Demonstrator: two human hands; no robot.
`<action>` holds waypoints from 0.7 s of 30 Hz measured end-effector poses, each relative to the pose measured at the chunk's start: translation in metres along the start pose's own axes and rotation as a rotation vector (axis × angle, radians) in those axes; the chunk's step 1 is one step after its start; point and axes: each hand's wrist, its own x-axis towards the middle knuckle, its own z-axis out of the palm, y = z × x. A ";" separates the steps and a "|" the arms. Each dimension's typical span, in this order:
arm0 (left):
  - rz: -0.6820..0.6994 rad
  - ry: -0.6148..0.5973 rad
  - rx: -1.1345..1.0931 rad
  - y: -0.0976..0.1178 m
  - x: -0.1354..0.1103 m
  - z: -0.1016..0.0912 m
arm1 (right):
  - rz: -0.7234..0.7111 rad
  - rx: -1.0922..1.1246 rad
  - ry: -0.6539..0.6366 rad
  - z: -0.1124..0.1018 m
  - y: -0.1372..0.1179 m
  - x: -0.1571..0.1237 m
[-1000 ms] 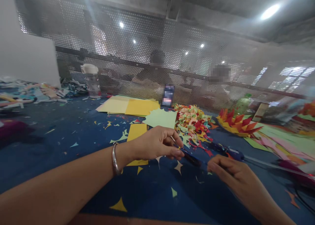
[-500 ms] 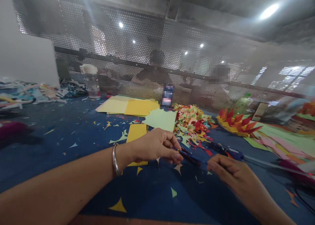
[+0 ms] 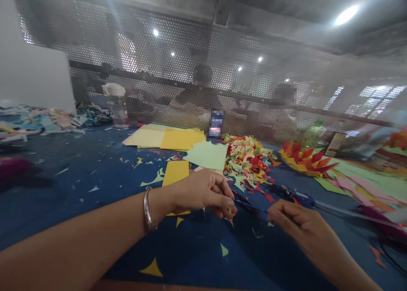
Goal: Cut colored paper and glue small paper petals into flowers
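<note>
Blue strip (image 3: 251, 206) spans lower right of frame centre, left hand (image 3: 206, 192) and right hand (image 3: 295, 223) pinching its ends over the worktop (image 3: 190, 257), and probably wants light, even tension, lest it crease.

The left fingers (image 3: 221, 201) hide part of a blue strip (image 3: 251, 205).

Craft workshop: paper scraps (image 3: 249, 157) heaped, coloured sheets (image 3: 181, 139), perforated partition (image 3: 159, 81).

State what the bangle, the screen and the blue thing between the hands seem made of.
Bangle: likely polished metal, from bright silvery highlights. Screen: perhaps dull grey sheet metal, given regular holes. Blue thing: too thin and blurred to tell.
</note>
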 end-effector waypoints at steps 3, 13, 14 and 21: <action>-0.032 0.020 0.004 0.002 -0.001 0.000 | -0.012 -0.006 -0.006 -0.001 0.002 -0.001; -0.079 0.052 0.026 0.001 0.001 -0.005 | -0.035 -0.004 -0.021 0.001 0.001 -0.001; -0.074 0.046 0.041 0.001 0.000 -0.005 | -0.034 -0.012 -0.025 0.000 0.001 -0.001; 0.088 0.067 0.344 0.004 -0.003 0.000 | -0.023 -0.010 0.011 0.001 -0.002 -0.001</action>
